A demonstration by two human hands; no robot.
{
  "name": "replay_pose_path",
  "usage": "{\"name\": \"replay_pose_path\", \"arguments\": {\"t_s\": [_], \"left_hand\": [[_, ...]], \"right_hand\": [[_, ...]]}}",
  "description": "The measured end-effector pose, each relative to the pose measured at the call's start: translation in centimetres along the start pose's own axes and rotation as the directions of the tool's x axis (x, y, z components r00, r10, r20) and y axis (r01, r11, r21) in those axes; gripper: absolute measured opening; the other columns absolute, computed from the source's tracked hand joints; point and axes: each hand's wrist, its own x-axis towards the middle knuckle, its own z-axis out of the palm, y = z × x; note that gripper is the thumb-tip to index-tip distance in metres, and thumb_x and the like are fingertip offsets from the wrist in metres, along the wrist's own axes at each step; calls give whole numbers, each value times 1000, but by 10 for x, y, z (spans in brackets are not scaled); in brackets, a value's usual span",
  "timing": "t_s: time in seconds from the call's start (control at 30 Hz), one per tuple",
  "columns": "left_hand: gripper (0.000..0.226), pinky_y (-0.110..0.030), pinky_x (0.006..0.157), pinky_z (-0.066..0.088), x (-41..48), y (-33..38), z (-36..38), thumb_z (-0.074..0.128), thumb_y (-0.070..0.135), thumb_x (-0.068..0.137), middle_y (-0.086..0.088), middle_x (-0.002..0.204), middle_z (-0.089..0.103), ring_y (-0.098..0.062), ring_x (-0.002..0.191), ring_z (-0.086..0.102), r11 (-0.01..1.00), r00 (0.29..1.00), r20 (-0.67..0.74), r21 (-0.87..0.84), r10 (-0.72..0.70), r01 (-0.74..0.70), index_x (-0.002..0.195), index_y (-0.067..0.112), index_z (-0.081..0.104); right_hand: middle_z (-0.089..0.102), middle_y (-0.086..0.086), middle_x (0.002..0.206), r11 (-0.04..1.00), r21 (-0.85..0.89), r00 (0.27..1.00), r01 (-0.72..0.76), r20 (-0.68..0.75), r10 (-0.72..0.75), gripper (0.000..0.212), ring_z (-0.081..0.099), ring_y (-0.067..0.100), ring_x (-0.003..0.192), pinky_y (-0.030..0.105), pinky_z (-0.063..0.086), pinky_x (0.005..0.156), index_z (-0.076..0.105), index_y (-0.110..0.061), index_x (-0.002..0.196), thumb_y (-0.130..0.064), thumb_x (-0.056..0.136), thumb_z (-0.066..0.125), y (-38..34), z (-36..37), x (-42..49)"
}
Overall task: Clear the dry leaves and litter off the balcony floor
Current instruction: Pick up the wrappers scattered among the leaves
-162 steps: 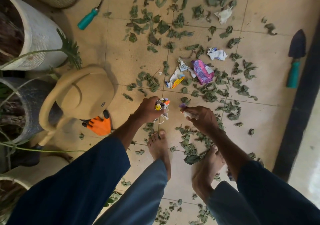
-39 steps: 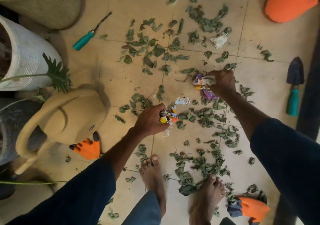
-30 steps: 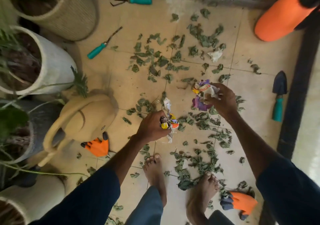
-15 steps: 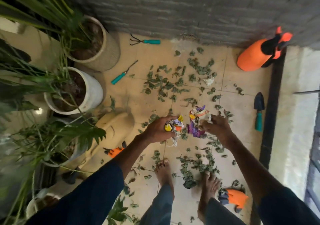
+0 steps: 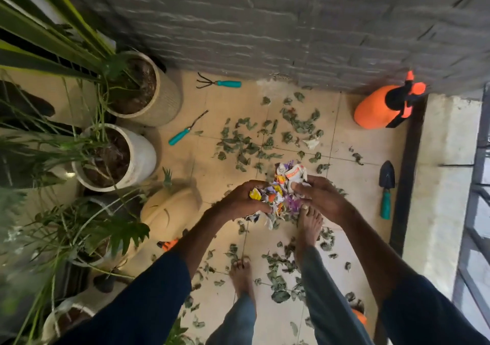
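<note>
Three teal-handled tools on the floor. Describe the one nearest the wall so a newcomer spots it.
Start at the grey brick wall at the top; at its foot, just right of the ribbed beige pot, lies the hand rake. It alone has black claw prongs; the weeder below has one thin shaft, the trowel at right a broad blade.

Orange sprayer (image 5: 384, 110), trowel (image 5: 386, 188), potted plants (image 5: 138, 90)
</note>
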Motion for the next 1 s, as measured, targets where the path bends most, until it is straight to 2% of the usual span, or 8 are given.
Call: {"name": "replay_pose_path", "arguments": {"t_s": [0.13,0.23,0.33,0.57,0.73,0.87,0.93,1.0], "left_hand": [[78,-40,104,50,14,37,15,90,22,74,18,162,29,-12,136,48,993,998,-13,98,59,-58,145,24,57],[73,-23,85,53,23,61,25,87,12,78,21,133,56,-3,107,63,998,998,22,41,51,-52,143,28,55],[36,-17,62,47,34,80,30,84,8,81,12,94,69,0,70,62,999,999,-13,37,34,-34,109,23,68],[37,-30,77,52,46,102,51,86,10,80,20,91,62,-13,89,65,995,978,-185,15,101,-100,95,35,62],[46,-28,80,51,56,100,56,84,15,84,11,104,61,-10,92,63,986,951,-265,94,158,-137,127,14,67],[46,-27,78,54,67,90,49,85,20,83,11,101,63,-18,98,69,976,937,-301,172,179,-131,125,14,69],[44,-24,73,52,76,85,43,84,21,83,12,102,66,-19,96,71,975,933,-304,170,192,-145,124,18,68],[49,-22,79,48,83,84,36,84,22,83,12,108,64,-10,98,65,973,934,-295,171,203,-158,129,20,66]], "right_hand": [[76,3,96,999,-33,996,-25,80,28,12,72,19,92,31,57,79,74,-11,102,-12,90,70,-28,-25,6],[74,-1,89,997,-44,990,-62,124,67,7,70,14,86,29,53,78,75,-14,90,-10,92,70,-41,-46,10],[73,-1,85,994,-1,987,-113,111,113,13,71,13,86,32,51,82,76,-15,80,-10,90,71,-52,-66,13],[73,8,86,980,152,990,-132,62,124,8,73,23,86,35,58,73,69,1,89,0,94,63,-55,-102,19],[75,6,88,968,222,994,-113,27,110,5,75,23,88,41,61,74,77,-8,81,-7,78,74,-51,-125,20],[73,15,111,979,134,988,-152,10,152,38,71,30,105,47,60,88,66,4,118,-12,85,77,-40,-141,29],[73,16,116,981,82,984,-175,-18,177,66,70,31,108,44,59,85,65,3,122,-30,71,91,-40,-144,36],[74,15,114,987,1,984,-162,-72,162,60,72,29,106,45,58,89,65,3,120,-28,74,88,-38,-146,43]]}}
